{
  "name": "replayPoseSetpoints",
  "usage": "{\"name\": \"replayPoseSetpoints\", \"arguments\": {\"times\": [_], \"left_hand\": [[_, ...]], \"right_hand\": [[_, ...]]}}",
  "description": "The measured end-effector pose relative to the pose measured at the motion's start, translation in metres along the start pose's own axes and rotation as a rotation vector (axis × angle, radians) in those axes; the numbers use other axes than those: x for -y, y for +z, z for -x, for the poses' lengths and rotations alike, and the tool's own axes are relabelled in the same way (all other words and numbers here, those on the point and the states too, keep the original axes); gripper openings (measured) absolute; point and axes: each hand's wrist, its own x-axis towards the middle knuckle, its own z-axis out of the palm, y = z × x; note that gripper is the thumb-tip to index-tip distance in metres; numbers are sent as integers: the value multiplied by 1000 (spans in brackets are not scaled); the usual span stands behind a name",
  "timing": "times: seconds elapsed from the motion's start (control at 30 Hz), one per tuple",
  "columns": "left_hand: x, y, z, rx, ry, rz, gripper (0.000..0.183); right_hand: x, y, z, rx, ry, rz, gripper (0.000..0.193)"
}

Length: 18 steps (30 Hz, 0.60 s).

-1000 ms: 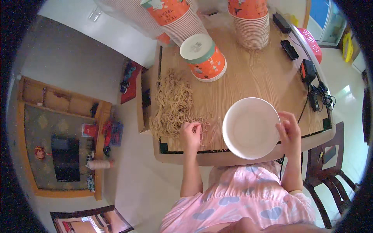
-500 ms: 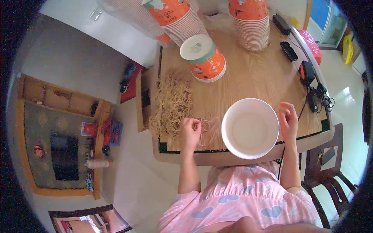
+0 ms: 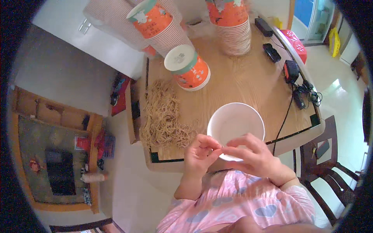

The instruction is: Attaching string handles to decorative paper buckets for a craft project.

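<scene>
My left hand (image 3: 200,156) and my right hand (image 3: 254,157) meet fingertip to fingertip above the near rim of a white paper bucket (image 3: 233,121). Both are closed in a pinch; whatever lies between the fingertips is too small to make out. The bucket stands mouth up near the table's front edge, its near side partly covered by my right hand. Left of it spreads a loose pile of tan twine strands (image 3: 161,116), with some loops reaching close to my left hand.
An orange and green paper bucket (image 3: 192,73) stands upside down behind the twine. Taller stacks of nested buckets (image 3: 235,39) rise at the back. Along the right side of the wooden table (image 3: 229,83) lie black adapters and coiled cables (image 3: 305,95). A dark chair (image 3: 326,155) stands at right.
My left hand has moved right from the twine pile, and my right hand has come left from beside the bucket; they now touch in front of it. The whole view has shifted slightly.
</scene>
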Motion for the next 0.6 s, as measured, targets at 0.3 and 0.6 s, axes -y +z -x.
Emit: {"name": "replayPoseSetpoints", "arguments": {"times": [0.3,0.6], "left_hand": [[5,19,1,-130,-160,-128,27],[7,37,-20,114,-148,-367,35]], "right_hand": [[-18,13,18,-230,64,-46,20],[-23,-1,16,-311,156,69,12]]}}
